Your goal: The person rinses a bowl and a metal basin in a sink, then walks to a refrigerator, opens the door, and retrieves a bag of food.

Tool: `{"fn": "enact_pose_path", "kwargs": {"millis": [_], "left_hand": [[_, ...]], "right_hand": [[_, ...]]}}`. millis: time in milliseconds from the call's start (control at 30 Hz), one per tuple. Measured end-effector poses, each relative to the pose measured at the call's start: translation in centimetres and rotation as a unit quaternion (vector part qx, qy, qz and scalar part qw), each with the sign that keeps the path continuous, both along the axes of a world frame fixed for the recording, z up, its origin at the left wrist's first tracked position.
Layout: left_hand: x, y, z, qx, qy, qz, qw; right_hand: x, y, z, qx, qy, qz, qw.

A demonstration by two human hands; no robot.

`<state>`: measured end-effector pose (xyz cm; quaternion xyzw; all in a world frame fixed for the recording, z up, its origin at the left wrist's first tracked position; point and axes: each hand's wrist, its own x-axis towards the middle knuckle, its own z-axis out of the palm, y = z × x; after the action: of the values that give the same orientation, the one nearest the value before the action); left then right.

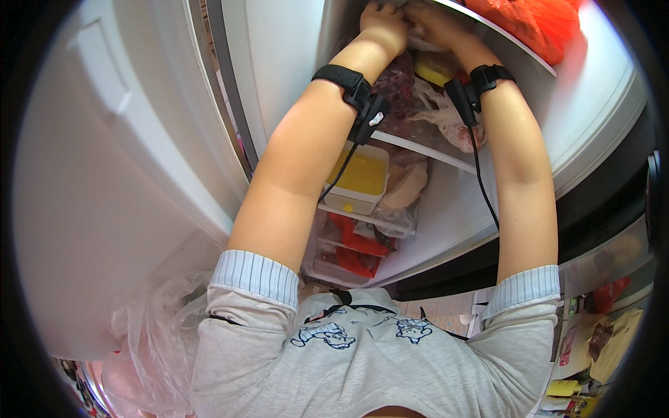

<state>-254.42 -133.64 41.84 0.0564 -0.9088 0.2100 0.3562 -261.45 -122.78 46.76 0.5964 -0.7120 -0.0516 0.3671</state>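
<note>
Both of my hands reach into an upper shelf compartment of an open refrigerator. My left hand [384, 23] and my right hand [431, 23] meet near the top edge of the view, around a bit of clear plastic bag with something pale in it. The fingers are partly hidden, so their hold is unclear. Below them lie a bag of dark red food [395, 86], a yellow item [434, 70] and a knotted plastic bag of pinkish food [460, 130]. Each wrist wears a black strap with a cabled device.
A red plastic bag [533, 26] rests on the shelf above. On a lower shelf stand a white container with a yellow lid [360, 170] and bagged pale food [405, 188]. Red bags [360, 256] fill the lower drawers. The open door [130, 183] is at left, beside a clear plastic bag [151, 334].
</note>
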Motion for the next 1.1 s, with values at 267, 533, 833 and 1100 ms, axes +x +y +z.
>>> {"fn": "enact_pose_path", "kwargs": {"millis": [267, 533, 833, 1100], "left_hand": [[-2.9, 0.0, -0.2, 0.146, -0.075, 0.027, 0.986], [-3.0, 0.4, 0.1, 0.15, -0.133, 0.019, 0.98], [-3.3, -2.9, 0.2, 0.327, -0.132, -0.044, 0.935], [-4.6, -4.5, -0.4, 0.108, -0.095, -0.079, 0.986]], "right_hand": [[-2.5, -1.7, -0.8, 0.02, -0.092, 0.115, 0.989], [-3.6, -1.2, -1.6, -0.008, -0.008, 0.198, 0.98], [-1.3, -1.3, -2.0, -0.004, -0.02, 0.121, 0.992], [1.0, -0.1, -0.7, -0.035, -0.184, -0.052, 0.981]]}}
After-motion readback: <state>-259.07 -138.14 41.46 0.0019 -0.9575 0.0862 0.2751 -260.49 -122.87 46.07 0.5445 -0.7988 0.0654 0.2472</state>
